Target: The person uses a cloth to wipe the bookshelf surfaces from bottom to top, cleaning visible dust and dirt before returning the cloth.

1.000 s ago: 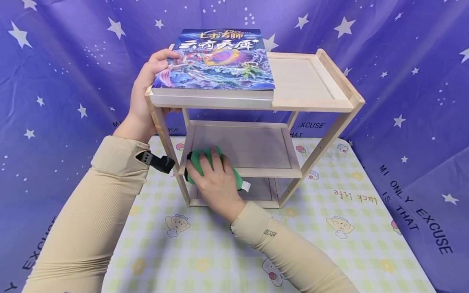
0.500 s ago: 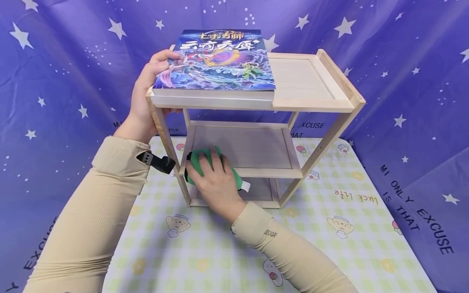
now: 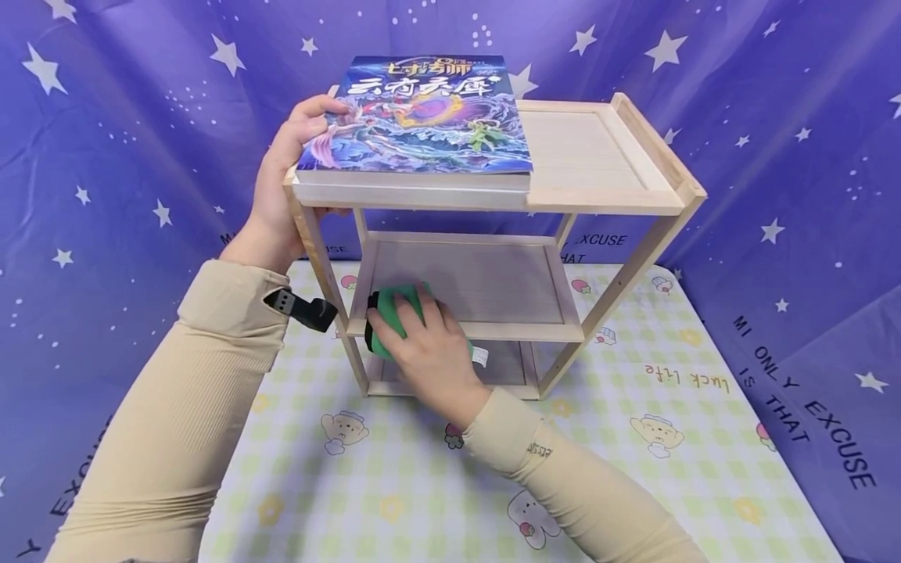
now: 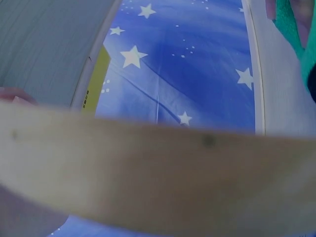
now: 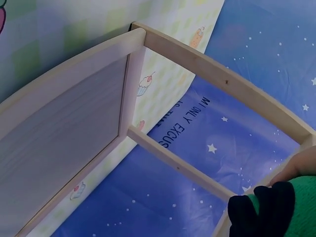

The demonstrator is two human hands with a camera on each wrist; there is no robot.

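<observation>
A three-tier wooden shelf [image 3: 591,148] stands on the table, a thick paperback book [image 3: 429,133] lying flat on the left of its top tier. My left hand [image 3: 274,180] grips the top tier's left end, its upper fingers at the book's left edge. At the front left of the middle tier [image 3: 507,289], my right hand [image 3: 436,356] holds a fuzzy green-and-black plush thing [image 3: 387,299] from above. A white tag [image 3: 480,356] sticks out on its right. The right wrist view shows rounded black lobes [image 5: 274,207] on the green plush; its full shape is hidden.
Behind and beside the table hangs a purple curtain [image 3: 739,94] with white stars. A green checked tablecloth [image 3: 598,485] covers the table. The shelf's bottom tier [image 3: 503,367] is partly hidden. A black device [image 3: 303,309] is fixed at the left cuff.
My right hand and the plush thing have shifted slightly to the right along the middle tier's front. The left hand keeps its grip on the shelf, and the book stays put.
</observation>
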